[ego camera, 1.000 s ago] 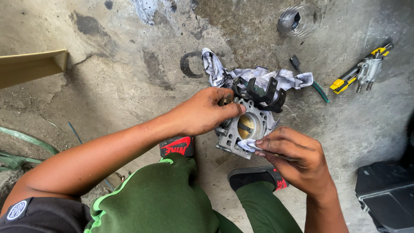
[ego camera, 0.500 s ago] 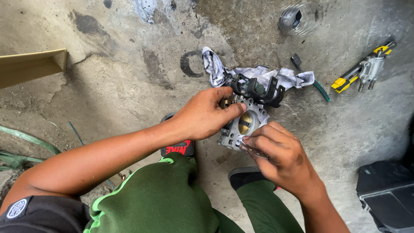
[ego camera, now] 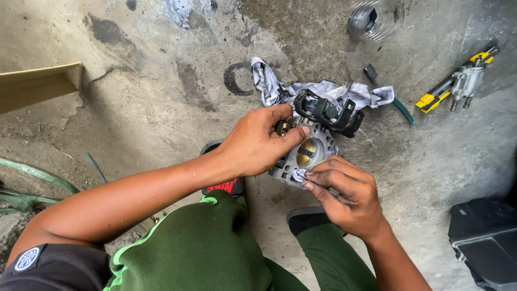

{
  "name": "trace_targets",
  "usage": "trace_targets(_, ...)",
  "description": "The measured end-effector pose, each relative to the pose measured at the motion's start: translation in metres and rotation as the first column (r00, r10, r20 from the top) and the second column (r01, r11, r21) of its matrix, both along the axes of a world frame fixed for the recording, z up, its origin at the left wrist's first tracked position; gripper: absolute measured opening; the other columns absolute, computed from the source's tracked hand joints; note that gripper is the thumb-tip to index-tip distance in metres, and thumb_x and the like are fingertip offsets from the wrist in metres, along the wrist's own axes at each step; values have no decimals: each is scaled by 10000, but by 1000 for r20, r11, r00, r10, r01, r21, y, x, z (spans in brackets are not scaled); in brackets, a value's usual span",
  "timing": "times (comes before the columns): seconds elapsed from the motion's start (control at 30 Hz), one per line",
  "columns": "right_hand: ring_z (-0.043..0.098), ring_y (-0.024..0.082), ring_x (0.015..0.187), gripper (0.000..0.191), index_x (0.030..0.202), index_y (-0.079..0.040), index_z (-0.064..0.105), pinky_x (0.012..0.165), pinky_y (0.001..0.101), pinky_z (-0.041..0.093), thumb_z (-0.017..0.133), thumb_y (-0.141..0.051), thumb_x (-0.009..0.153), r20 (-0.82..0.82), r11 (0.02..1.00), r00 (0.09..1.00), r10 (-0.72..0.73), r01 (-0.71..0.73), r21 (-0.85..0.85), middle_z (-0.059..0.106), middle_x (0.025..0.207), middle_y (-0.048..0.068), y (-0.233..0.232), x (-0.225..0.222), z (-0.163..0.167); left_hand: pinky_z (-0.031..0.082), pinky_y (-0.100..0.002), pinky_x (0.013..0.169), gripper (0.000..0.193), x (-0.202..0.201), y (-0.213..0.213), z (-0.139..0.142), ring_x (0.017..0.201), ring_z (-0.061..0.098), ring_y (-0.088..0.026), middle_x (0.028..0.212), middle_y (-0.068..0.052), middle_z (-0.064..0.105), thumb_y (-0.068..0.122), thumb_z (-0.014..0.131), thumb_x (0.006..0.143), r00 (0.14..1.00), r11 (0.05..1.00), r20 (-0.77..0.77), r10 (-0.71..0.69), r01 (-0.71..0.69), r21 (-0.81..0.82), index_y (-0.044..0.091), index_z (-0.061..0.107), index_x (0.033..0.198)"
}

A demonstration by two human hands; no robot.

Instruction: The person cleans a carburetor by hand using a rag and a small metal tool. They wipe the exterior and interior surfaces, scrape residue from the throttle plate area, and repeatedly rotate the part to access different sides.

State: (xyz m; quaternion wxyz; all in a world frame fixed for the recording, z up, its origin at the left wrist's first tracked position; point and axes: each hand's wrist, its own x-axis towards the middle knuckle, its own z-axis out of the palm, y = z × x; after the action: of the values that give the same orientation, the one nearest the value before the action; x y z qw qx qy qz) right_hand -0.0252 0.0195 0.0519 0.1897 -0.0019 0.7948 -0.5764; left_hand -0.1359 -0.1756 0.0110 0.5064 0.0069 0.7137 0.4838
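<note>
My left hand (ego camera: pixel 257 141) grips a grey metal throttle body (ego camera: pixel 315 146) by its left side, holding it above the concrete floor. Its round bore with a brass-coloured plate faces up, and a black plastic part (ego camera: pixel 326 111) sits on its far end. My right hand (ego camera: pixel 343 191) is at the near lower edge of the throttle body, fingers pinched on a small pale scrap pressed against the metal. A crumpled white-grey rag (ego camera: pixel 334 91) lies on the floor just behind the part.
A yellow-handled tool with a metal fitting (ego camera: pixel 459 86) lies at the right. A small brush with a green handle (ego camera: pixel 389 92) rests by the rag, a clear jar (ego camera: pixel 372 20) beyond. A black case (ego camera: pixel 484 242) sits lower right; a wooden plank (ego camera: pixel 37 85) at left.
My right hand has shifted slightly left and up along the near edge of the throttle body. My left hand has kept its grip, and the part has barely moved.
</note>
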Motion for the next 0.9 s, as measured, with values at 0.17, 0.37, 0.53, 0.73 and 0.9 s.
trace_targets(0.17, 627, 275, 792, 211, 916, 10, 699, 704, 377, 506, 780, 16, 722, -113, 965, 967, 228, -209, 161, 669, 866, 101, 12, -10, 6, 428, -374, 489, 462, -2, 0, 0, 513, 497, -122, 542, -67, 528, 460, 664, 882, 996, 998, 56, -67, 68, -11, 4, 658, 957)
trace_targets(0.37, 602, 286, 766, 238, 918, 4, 688, 678, 394, 494, 776, 16, 697, -138, 951, 948, 287, -266, 155, 628, 822, 100, 7, -14, 1, 464, -375, 534, 473, 6, 2, -11, 506, 554, -136, 527, -49, 544, 477, 657, 882, 992, 992, -11, -124, 123, -41, 9, 686, 945)
trace_targets(0.53, 619, 272, 795, 274, 965, 35, 679, 686, 374, 509, 738, 22, 698, -252, 972, 940, 231, -211, 105, 670, 892, 120, 1, -11, -12, 526, -386, 569, 521, 15, 4, -23, 596, 636, -159, 619, -63, 637, 478, 673, 885, 998, 998, 5, 57, -58, 33, 5, 628, 1100)
trace_targets(0.73, 629, 285, 772, 147, 901, 13, 664, 705, 382, 506, 752, -4, 784, -42, 962, 963, 267, -264, 66, 660, 842, 102, 6, -7, -16, 486, -430, 567, 410, 12, 0, -23, 558, 637, -260, 605, -122, 625, 461, 689, 853, 986, 992, -106, -125, 123, -29, 57, 678, 922)
trace_targets(0.9, 639, 220, 725, 125, 888, 37, 671, 661, 352, 506, 739, -45, 824, 280, 966, 924, 260, -246, -86, 664, 797, 89, 26, 5, -22, 483, -424, 556, 404, 15, -1, -17, 550, 641, -240, 613, -114, 631, 451, 700, 834, 985, 987, -80, -151, 154, 37, 54, 650, 883)
